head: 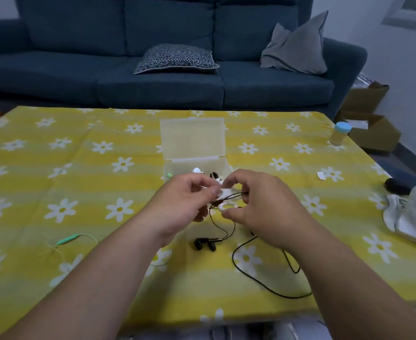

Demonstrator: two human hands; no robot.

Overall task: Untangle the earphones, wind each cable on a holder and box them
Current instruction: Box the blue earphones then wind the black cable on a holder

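In the head view, a bench [79,168] under a yellow cloth printed with white daisies fills the foreground, and both forearms reach in from below. The left hand [187,200] and right hand [258,207] meet just above the middle of the bench. Between them is a small white holder [224,192].

The left hand pinches the holder's near side between thumb and curled fingers. The right hand is curled round the other side, with its forefinger over the top and its thumb against the lower end. A black cable [248,273] crosses the holder and runs in under the right hand's fingers; I cannot tell whether they grip it. From the holder the cable hangs down to the cloth and loops widely beneath the right wrist. Its black earbuds [204,242] lie on the cloth below the hands.

Just behind the hands sits a clear plastic box [192,138], its lid tipped back. Small white and black pieces lie inside, too blurred to make out. A green earphone cable [72,239] lies on the cloth well to the left.

A bottle [339,133] with a blue cap stands near the far right corner. A blue sofa [153,89] behind the bench carries a patterned cushion [177,58] and a grey cushion [298,47].
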